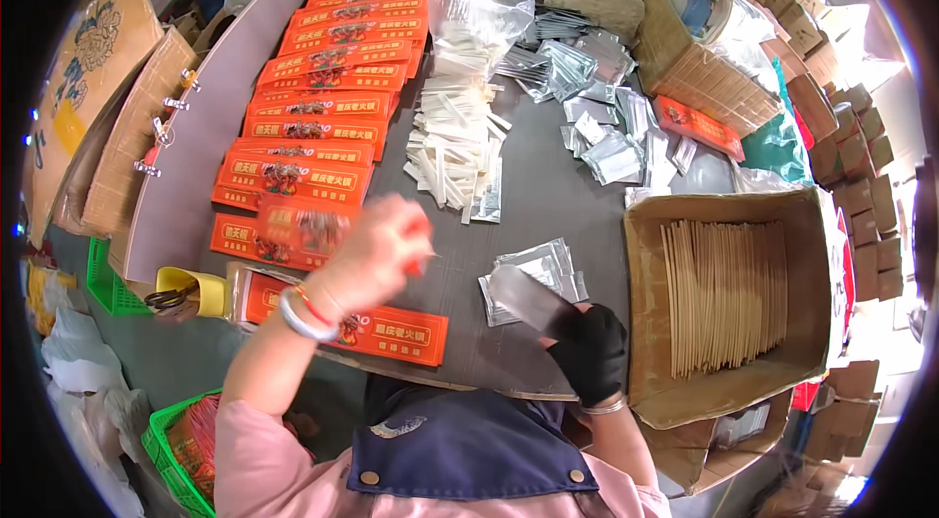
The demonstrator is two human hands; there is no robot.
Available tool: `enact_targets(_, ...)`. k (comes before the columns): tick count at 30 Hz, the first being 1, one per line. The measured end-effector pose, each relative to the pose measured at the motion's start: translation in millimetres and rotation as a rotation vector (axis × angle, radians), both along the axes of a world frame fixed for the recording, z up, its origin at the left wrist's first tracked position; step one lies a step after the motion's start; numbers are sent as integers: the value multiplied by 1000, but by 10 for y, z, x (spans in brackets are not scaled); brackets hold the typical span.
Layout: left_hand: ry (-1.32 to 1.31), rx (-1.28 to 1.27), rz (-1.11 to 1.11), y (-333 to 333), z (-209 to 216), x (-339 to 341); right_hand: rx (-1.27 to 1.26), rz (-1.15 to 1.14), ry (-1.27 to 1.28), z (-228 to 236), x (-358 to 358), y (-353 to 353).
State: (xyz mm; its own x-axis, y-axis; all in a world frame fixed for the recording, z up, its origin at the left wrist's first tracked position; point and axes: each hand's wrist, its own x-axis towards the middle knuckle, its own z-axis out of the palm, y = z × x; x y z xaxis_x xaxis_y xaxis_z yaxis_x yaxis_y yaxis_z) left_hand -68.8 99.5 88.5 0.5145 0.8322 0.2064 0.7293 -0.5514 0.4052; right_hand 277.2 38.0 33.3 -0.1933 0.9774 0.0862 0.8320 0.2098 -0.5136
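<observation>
My left hand (383, 249), smeared by motion, is raised over the left side of the table. Red shows at its fingertips. A blurred red sleeve packet (298, 223) lies beside it, and I cannot tell whether the hand grips it. My right hand (590, 352), in a black fingerless glove, is closed on a silver sachet (528, 295), also blurred. Under that sachet lie several flat clear-and-silver sachets (556, 264). Another red sleeve packet (406, 336) lies at the near table edge, partly behind my left forearm.
Overlapping red packets (337, 105) line the left side. White paper-wrapped strips (455, 132) are heaped mid-table, with silver sachets (611, 151) beyond right. A cardboard box (646, 322) of wooden chopsticks stands at right. A yellow holder (207, 291) with scissors (171, 298) sits at the left edge.
</observation>
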Motion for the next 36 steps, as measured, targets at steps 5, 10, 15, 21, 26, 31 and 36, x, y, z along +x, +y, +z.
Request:
enact_targets(5, 28, 4, 557, -728, -694, 69, 43, 121, -107, 54, -58, -57)
enact_targets(10, -100, -227, 652, -1137, -1123, 443, 104, 255, -178, 49, -146, -111)
enact_targets(15, -163, -318, 629, -1098, -1147, 393, -14, 385, -172, -16, -210, -102)
enact_targets(21, -30, -340, 531, -952, -1046, 395, 66, 495, -30, -427, -897, -127)
enact_targets(26, -168, -8, 144, 87, -1061, 845, 129, 332, -54, -171, -597, -5)
enact_targets(31, -42, -50, 181, 454, -1240, 986, 246, 129, -32, -150, -99, 48)
enact_targets(36, -230, -287, -165, 214, -1176, 621, 275, -44, -76, -27, 322, 1)
